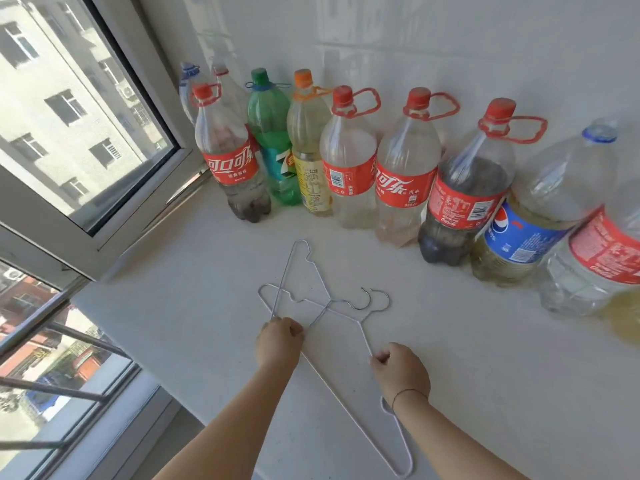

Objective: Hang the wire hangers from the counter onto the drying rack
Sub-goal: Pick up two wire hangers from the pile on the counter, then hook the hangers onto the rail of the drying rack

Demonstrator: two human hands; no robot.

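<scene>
Two thin grey wire hangers lie crossed on the white counter (485,358), hooks pointing right. One hanger (313,268) reaches toward the bottles; my left hand (278,342) pinches its near end. The other hanger (360,327) runs toward the counter's near edge, and my right hand (400,370) is closed on its sloping wire. Its long lower part passes under my right wrist. No drying rack is in view.
A row of several large plastic drink bottles (348,157) lines the tiled wall (450,39) behind the hangers. An open window (86,109) with metal bars outside borders the counter on the left.
</scene>
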